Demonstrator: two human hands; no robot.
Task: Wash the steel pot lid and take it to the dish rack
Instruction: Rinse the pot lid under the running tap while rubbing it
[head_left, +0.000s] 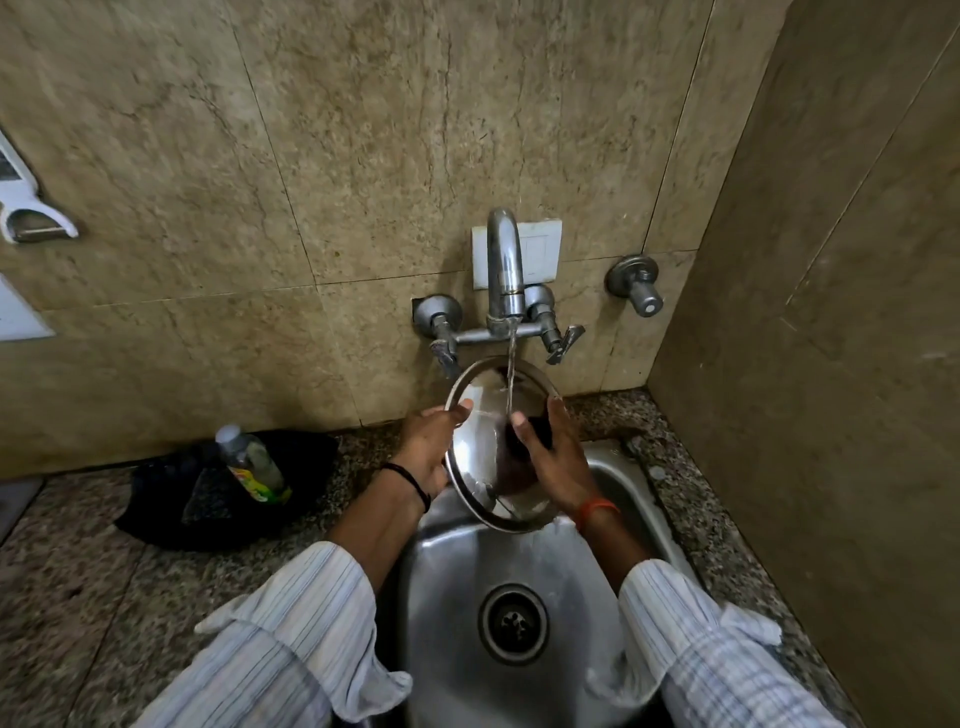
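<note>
The round steel pot lid (480, 441) is tilted up over the steel sink (457, 597), its shiny face toward me. A thin stream of water from the wall tap (505, 270) falls onto its upper part. My left hand (428, 447) grips the lid's left rim, thumb over the edge. My right hand (550, 457) lies flat against the lid's face on the right, fingers spread, thumb near the water stream. No dish rack shows in this view.
A black bowl (171, 514) with a clear soap bottle (252, 462) stands on the granite counter left of the sink. A side wall closes in on the right. A white holder (31, 218) hangs on the tiled wall at far left. The sink drain (513, 623) is uncovered.
</note>
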